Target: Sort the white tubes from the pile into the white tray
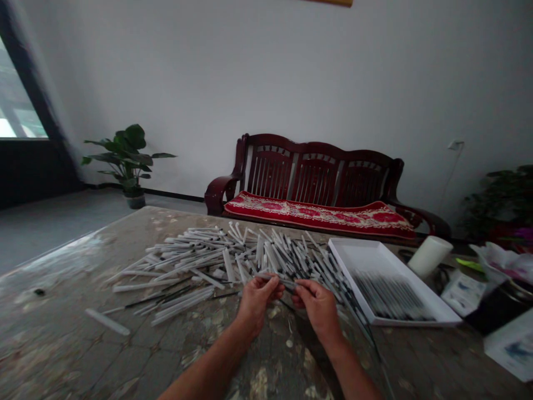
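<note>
While both forearms are extending over the patterned surface [158, 361], the left hand [256, 298] and the right hand [318, 306] are sitting just beside each other, palms turned inward. Left thumb and fingers are pinching one slender pale tube [287, 282]; right thumb and fingertips are pinching it toward its other end. It is lying roughly level between them, at the near edge of the pile; blur is hiding its finer detail.

Beyond the hands, a loose pile of whitish tubes and dark thin rods [187, 258] is spreading across the surface, pointing many ways. One lone tube [107, 321] is lying apart, near the pile's left side. Right of the pile, a shallow white box [353, 258] is holding a row of dark-and-grey sticks [389, 294], ranked side by side. Behind its far right corner, a white cylinder [430, 255] is leaning. Past the surface, a dark red wooden bench [314, 172] is standing against the wall.
</note>
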A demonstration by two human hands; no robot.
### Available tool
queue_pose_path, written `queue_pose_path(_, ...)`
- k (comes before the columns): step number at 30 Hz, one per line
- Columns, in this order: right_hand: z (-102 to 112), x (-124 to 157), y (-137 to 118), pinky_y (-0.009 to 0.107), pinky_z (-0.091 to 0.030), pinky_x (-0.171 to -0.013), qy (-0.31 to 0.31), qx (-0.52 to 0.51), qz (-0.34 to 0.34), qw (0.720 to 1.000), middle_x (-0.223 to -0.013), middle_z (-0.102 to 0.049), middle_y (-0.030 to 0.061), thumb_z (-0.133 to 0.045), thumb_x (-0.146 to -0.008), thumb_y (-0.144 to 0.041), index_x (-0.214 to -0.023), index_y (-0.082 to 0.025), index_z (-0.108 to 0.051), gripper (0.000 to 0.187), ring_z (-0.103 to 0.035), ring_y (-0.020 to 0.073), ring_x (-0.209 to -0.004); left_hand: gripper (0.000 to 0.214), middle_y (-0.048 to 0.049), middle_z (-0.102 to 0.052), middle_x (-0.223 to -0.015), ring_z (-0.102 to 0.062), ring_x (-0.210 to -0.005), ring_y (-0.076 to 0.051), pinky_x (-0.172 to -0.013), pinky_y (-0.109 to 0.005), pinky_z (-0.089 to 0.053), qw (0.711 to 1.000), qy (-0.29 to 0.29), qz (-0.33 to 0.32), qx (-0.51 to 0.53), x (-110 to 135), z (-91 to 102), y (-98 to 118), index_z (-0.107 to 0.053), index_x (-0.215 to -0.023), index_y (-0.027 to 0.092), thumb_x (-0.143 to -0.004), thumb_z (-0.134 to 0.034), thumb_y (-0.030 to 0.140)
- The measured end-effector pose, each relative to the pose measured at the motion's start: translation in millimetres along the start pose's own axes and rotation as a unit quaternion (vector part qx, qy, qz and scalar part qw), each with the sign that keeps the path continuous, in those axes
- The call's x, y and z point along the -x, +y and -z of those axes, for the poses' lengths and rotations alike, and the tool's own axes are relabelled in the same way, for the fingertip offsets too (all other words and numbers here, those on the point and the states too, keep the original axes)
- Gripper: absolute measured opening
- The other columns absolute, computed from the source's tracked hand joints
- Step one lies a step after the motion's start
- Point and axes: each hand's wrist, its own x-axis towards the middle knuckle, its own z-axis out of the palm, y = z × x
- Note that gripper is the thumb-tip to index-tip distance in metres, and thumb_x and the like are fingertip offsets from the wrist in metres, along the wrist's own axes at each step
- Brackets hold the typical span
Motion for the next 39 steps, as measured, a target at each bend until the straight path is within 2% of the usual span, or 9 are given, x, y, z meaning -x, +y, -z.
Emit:
queue_pose_path(9,7.9,2.7,-12.1,0.019,-0.049,-0.041,-0.058,-0.14,-0.181,0.972,-0.059,-0.067,0.0015,-0.078,-0.059,-0.032,-0.075,-0.015,-0.066,0.027,-0.062,0.0122,-0.049,0.028,-0.0011,-0.065,-0.057,-0.064,-0.053,-0.015,-0.051,-0.025,-0.053,0.993,-0.053,-0.055,-0.088,6.7,-4.7,3.9,-0.067,-0.069,0.014,-0.054,-0.082,0.032)
queue_pose_path(14,4.6,5.2,-13.9,0.017,-0.053,-0.049,-0.063,-0.226,-0.182,0.955,-0.063,-0.068,0.0004,-0.078,-0.064,-0.027,-0.082,-0.015,-0.065,0.024,-0.064,0.0102,-0.054,0.024,-0.0019,-0.067,-0.062,-0.064,-0.057,-0.015,-0.056,-0.025,-0.053,0.991,-0.046,-0.092,-0.091,4.1,-2.2,0.5,-0.067,-0.073,0.015,-0.06,-0.079,0.032)
queue_pose_path(18,3.2,2.1,-19.8,0.019,-0.055,-0.057,-0.117,-0.31,-0.233,0.914,-0.073,-0.072,0.0035,-0.073,-0.073,-0.029,-0.087,-0.014,-0.065,0.022,-0.068,0.0114,-0.063,0.017,-0.0039,-0.07,-0.075,-0.066,-0.07,-0.018,-0.067,-0.027,-0.053,0.973,-0.026,-0.183,-0.138,5.3,2.7,0.6,-0.07,-0.08,0.018,-0.069,-0.073,0.031)
queue_pose_path(23,4.7,-1.1,-34.0,0.016,-0.047,-0.042,-0.21,-0.283,-0.344,0.87,-0.066,-0.068,0.0021,-0.058,-0.087,-0.033,-0.088,-0.011,-0.063,0.023,-0.061,0.0086,-0.048,0.011,-0.0037,-0.066,-0.085,-0.063,-0.084,-0.019,-0.077,-0.031,-0.051,0.852,-0.087,-0.395,-0.331,15.0,8.5,1.4,-0.074,-0.083,0.023,-0.075,-0.067,0.022)
queue_pose_path(28,5.0,14.4,-37.2,0.014,-0.038,-0.036,-0.156,-0.233,-0.326,0.903,-0.062,-0.065,-0.0015,-0.058,-0.084,-0.028,-0.088,-0.015,-0.059,0.014,-0.058,0.0085,-0.044,0.035,-0.0057,-0.066,-0.094,-0.062,-0.089,-0.018,-0.078,-0.029,-0.052,0.736,-0.209,-0.47,-0.44,23.8,12.6,-3.2,-0.068,-0.108,0.027,-0.078,-0.059,0.012)
queue_pose_path(32,44.0,10.0,-33.2,0.017,-0.043,-0.044,-0.057,-0.181,-0.23,0.955,-0.076,-0.067,0.0021,-0.058,-0.08,-0.037,-0.09,-0.018,-0.057,0.022,-0.064,0.0111,-0.058,0.038,-0.0046,-0.067,-0.101,-0.064,-0.093,-0.016,-0.081,-0.026,-0.051,0.727,-0.207,-0.449,-0.476,21.8,13.9,-10.2,-0.063,-0.115,0.028,-0.084,-0.048,0.011)
queue_pose_path(34,81.7,-7.1,-34.6,0.018,-0.045,-0.047,0.02,0.008,-0.131,0.991,-0.079,-0.067,0.0027,-0.052,-0.081,-0.043,-0.093,-0.018,-0.057,0.028,-0.063,0.0112,-0.06,0.034,-0.0046,-0.068,-0.102,-0.065,-0.094,-0.016,-0.082,-0.027,-0.051,0.746,-0.162,-0.438,-0.475,17.0,15.1,-12.2,-0.064,-0.112,0.026,-0.087,-0.046,0.013)
queue_pose_path(35,102.3,-18.5,-36.0,0.019,-0.045,-0.049,0.051,0.136,-0.09,0.985,-0.079,-0.066,0.0019,-0.046,-0.083,-0.045,-0.094,-0.019,-0.057,0.03,-0.062,0.0107,-0.06,0.031,-0.0047,-0.068,-0.102,-0.065,-0.095,-0.017,-0.083,-0.027,-0.051,0.754,-0.139,-0.435,-0.471,14.1,15.9,-12.6,-0.065,-0.109,0.025,-0.087,-0.046,0.015)
queue_pose_path(39,167.6,-64.2,-36.8,0.02,-0.038,-0.048,0.097,0.302,-0.083,0.945,-0.061,-0.06,-0.0004,-0.046,-0.082,-0.038,-0.083,-0.018,-0.059,0.023,-0.056,0.0117,-0.053,0.022,-0.0054,-0.067,-0.098,-0.064,-0.093,-0.018,-0.082,-0.03,-0.052,0.779,-0.092,-0.424,-0.453,2.7,19.1,-12.6,-0.068,-0.098,0.023,-0.087,-0.048,0.022)
